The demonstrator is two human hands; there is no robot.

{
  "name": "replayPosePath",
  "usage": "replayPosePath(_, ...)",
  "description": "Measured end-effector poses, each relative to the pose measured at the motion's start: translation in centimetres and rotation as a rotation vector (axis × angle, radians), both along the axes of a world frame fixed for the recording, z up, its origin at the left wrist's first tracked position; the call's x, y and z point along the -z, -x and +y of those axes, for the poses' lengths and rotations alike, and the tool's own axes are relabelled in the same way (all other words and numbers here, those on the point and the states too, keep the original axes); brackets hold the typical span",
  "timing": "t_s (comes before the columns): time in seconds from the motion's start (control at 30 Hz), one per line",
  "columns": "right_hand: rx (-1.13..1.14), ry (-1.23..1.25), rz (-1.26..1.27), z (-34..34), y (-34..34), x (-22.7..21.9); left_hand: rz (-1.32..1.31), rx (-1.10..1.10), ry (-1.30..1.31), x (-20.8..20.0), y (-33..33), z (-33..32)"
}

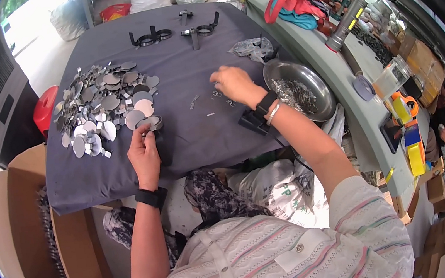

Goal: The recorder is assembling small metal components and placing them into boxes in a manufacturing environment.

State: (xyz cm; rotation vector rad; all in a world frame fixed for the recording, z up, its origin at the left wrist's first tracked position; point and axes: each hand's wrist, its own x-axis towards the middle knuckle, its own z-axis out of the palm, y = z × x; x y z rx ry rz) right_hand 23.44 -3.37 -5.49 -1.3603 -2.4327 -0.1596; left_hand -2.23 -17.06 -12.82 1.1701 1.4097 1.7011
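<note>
My left hand [144,154] is closed at the near middle of the table, thumb and fingers pinching a black ring-shaped part with a strip [163,147] hanging down. A round grey disc [148,123] lies at its ring end. Just left of it spreads a heap of flat round metal discs with tabs [111,102]. To the right, my right hand [235,85] hovers over the cloth with curled fingers; what they hold, if anything, is too small to make out. Below it lie small metal pins [221,96], with a few more loose pins [194,102] farther left.
Near my right forearm stands a steel bowl [323,87] of small metal pieces, with a black device [254,123] beside it. Black ringed parts [154,36] sit toward the back. Cardboard boxes [20,222] stand at left; a long side table [331,68] runs along the right.
</note>
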Motion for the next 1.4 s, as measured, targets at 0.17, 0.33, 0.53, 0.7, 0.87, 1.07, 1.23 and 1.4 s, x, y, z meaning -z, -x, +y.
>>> replayPosePath(0.17, -0.191, -0.014, -0.302, 0.2, 1.2, 2.2, -0.045, 0.027, 0.027, -0.6, -0.2, -0.2)
replayPosePath(0.33, -0.268, -0.041, -0.363, 0.1, 1.3, 2.0, -0.015, 0.004, -0.013, 0.3, 0.1, 0.0)
replayPosePath(0.53, -0.105, 0.323, 0.241, -0.2, 0.4, 0.9, -0.021, 0.042, -0.023, 0.0, 0.0, 0.0)
replayPosePath(0.7, -0.005, 0.643, 0.796, -1.4, 1.1, 1.1, -0.009, 0.073, -0.019, -0.1, 0.3, -0.1)
replayPosePath(0.87, -0.227, 0.668, 0.985, -6.2, 5.9, 0.8, -0.04, 0.103, 0.001, -0.3, 0.2, -0.3)
replayPosePath(1.07, -0.506, 0.166, 0.737, -9.1, 11.0, 2.3, -0.05, 0.106, 0.011, -0.3, 0.3, -0.2)
replayPosePath(1.23, -0.537, -0.084, 0.562, -9.2, 12.1, 3.4, -0.023, 0.129, 0.026, -0.4, 0.5, -0.3)
replayPosePath(1.4, -0.497, -0.159, 0.462, -9.5, 12.6, 3.7, -0.036, 0.144, 0.025, -0.1, 0.6, -0.2)
